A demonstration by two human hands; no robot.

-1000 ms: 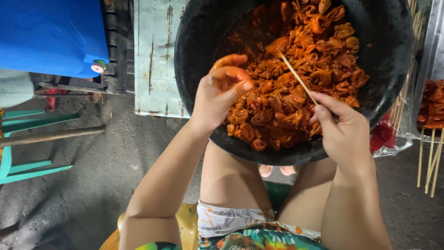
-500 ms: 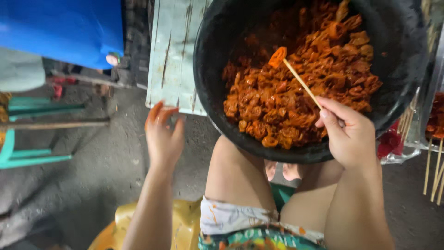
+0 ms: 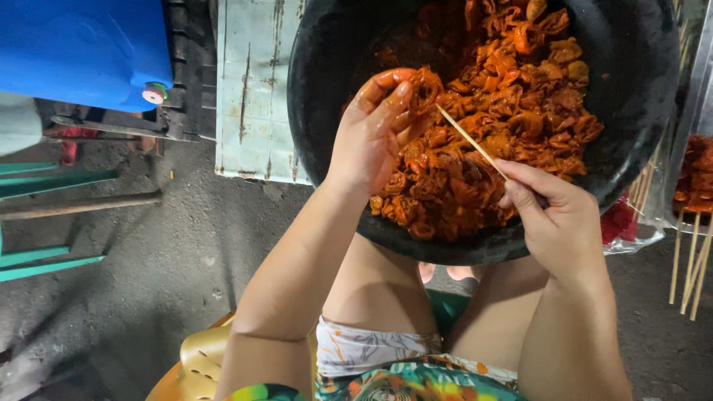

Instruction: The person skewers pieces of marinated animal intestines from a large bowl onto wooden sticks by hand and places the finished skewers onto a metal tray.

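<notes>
Large round black basin rested on the seated person's knees, its wall filling most of the upper frame. It looked bulky and, loaded as it was, probably heavy; best steadied from the rim or from underneath.

Inside it lay a heap of orange-red marinated meat pieces, glossy with sauce. Judged soft, limp and slippery; a pinch with the fingertips would likely hold better than a flat grasp.

Left hand reached into the basin, fingers curled together around one curled orange meat piece, thumb pressing it from the side. Fingers were coated in sauce, so the grip probably slides easily.

Right hand sat over the near rim, pinched closed on the lower end of a thin pale bamboo skewer. The skewer slanted up and left, its tip just beside the held piece; whether it touched could not be told. Judged light, stiff, sharp-tipped and easy to snap if bent, so hold low.

To the right, loose bare bamboo sticks lay beside the basin.
</notes>
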